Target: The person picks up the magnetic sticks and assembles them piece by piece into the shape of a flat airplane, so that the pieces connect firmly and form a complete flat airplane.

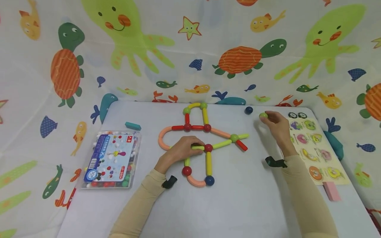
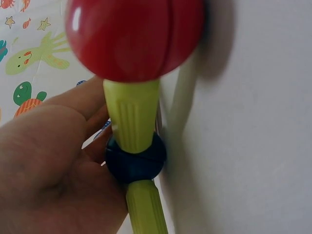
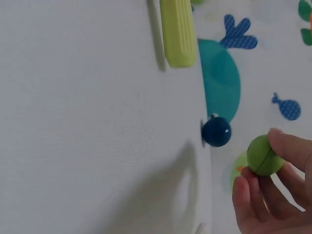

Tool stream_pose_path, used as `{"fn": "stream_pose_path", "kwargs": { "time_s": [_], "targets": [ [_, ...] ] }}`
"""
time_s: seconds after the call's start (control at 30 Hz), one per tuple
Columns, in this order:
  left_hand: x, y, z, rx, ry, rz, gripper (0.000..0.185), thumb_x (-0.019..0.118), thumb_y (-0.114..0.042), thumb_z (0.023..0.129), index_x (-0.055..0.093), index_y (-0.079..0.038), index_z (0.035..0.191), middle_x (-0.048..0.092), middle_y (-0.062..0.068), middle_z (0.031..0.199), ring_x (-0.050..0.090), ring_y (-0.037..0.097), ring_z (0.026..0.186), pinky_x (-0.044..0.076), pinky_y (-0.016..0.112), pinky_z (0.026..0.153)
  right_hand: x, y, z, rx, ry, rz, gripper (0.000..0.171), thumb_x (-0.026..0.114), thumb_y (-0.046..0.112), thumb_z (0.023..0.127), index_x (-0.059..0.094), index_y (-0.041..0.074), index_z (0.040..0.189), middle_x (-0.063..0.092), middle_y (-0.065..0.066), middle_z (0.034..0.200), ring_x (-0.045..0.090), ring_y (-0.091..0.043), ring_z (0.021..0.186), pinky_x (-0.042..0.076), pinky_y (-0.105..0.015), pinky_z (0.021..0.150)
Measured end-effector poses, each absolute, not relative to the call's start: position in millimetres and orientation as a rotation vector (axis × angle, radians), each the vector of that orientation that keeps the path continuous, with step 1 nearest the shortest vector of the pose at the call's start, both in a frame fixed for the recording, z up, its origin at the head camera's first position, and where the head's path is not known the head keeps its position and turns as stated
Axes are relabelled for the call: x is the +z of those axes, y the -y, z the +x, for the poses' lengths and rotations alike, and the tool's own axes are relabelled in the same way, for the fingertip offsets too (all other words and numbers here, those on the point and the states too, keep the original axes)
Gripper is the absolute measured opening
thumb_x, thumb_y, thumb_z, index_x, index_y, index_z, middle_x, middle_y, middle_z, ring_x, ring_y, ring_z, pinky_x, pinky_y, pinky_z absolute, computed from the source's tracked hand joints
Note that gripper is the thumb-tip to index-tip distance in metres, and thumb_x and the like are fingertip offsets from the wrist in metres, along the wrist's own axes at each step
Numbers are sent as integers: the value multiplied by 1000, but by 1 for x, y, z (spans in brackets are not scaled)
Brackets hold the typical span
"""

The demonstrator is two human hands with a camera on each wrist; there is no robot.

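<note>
A flat figure of magnetic rods and balls lies on the white table. My left hand [image 1: 181, 148] grips its middle, around a yellow-green rod [image 1: 197, 147] that joins a red ball [image 1: 208, 148]. In the left wrist view a dark blue ball [image 2: 136, 158] between two yellow-green rods lies against this hand; the hand covers it in the head view. Raised over the table's right back, my right hand [image 1: 278, 127] pinches a green ball [image 3: 264, 156] between thumb and fingertips. Near it, a dark blue ball [image 1: 248, 110] sits at the back edge.
On the left stands a clear plastic case [image 1: 111, 160] of loose pieces, with a teal block [image 1: 133, 126] behind it. A fruit picture board [image 1: 319, 148], two small wheels [image 1: 297, 115] and a pink block [image 1: 331, 191] lie on the right. A printed curtain [image 1: 190, 66] hangs behind.
</note>
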State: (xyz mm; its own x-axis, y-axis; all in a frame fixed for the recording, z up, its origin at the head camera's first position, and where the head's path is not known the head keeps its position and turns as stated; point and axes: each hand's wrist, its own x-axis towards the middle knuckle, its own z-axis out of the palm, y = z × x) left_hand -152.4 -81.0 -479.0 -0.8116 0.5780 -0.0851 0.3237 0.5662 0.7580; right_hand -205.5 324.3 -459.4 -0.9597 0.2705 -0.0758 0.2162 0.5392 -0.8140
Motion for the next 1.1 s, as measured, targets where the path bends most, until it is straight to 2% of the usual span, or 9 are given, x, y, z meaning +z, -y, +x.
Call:
{"fn": "stream_pose_path", "kwargs": {
  "time_s": [0.1, 0.23, 0.43, 0.53, 0.67, 0.77, 1.1],
  "targets": [
    [-480, 82, -152, 1103, -2481, 733, 34, 78, -21, 91, 72, -17, 124, 72, -2, 119, 64, 13, 109, 54, 32, 99, -456, -321, -192, 1382, 2735, -371, 68, 66, 63, 89, 55, 22, 143, 59, -6, 139, 53, -17, 124, 44, -35, 101],
    [-480, 83, -152, 1103, -2479, 731, 34, 77, -21, 91, 72, -17, 124, 72, -2, 119, 64, 14, 109, 54, 33, 99, -459, -317, -174, 1393, 2785, -274, 66, 67, 60, 90, 55, 22, 142, 59, -3, 139, 54, -16, 125, 46, -32, 104],
    [-481, 83, -151, 1106, -2481, 730, 34, 78, -20, 91, 72, -16, 124, 72, -2, 119, 64, 14, 110, 54, 32, 99, -475, -311, -155, 1386, 2842, -59, 53, 69, 45, 95, 57, 17, 138, 62, -5, 138, 59, -21, 125, 46, -15, 97],
    [-481, 83, -151, 1106, -2482, 729, 35, 78, -20, 91, 72, -16, 124, 72, -1, 120, 64, 14, 111, 53, 33, 100, -481, -309, -150, 1380, 2848, 7, 50, 70, 39, 95, 58, 13, 137, 63, -9, 137, 60, -27, 127, 49, -22, 100],
    [-480, 82, -151, 1105, -2484, 732, 34, 78, -19, 91, 72, -16, 124, 72, -1, 120, 64, 14, 111, 53, 33, 100, -487, -307, -149, 1359, 2851, 39, 49, 72, 36, 95, 59, 11, 136, 64, -12, 136, 60, -32, 128, 49, -45, 105],
    [-480, 82, -151, 1106, -2483, 732, 34, 78, -19, 91, 72, -16, 125, 72, -2, 120, 64, 14, 110, 54, 33, 99, -491, -305, -149, 1341, 2840, 46, 48, 72, 34, 95, 60, 10, 134, 65, -13, 134, 61, -33, 126, 48, -52, 105],
    [-480, 81, -153, 1087, -2495, 755, 34, 77, -21, 91, 72, -17, 125, 72, -2, 119, 64, 13, 109, 54, 32, 98, -494, -307, -151, 1309, 2839, 34, 47, 72, 29, 96, 58, 10, 136, 63, -13, 136, 60, -33, 126, 47, -52, 106]
  ]
}}
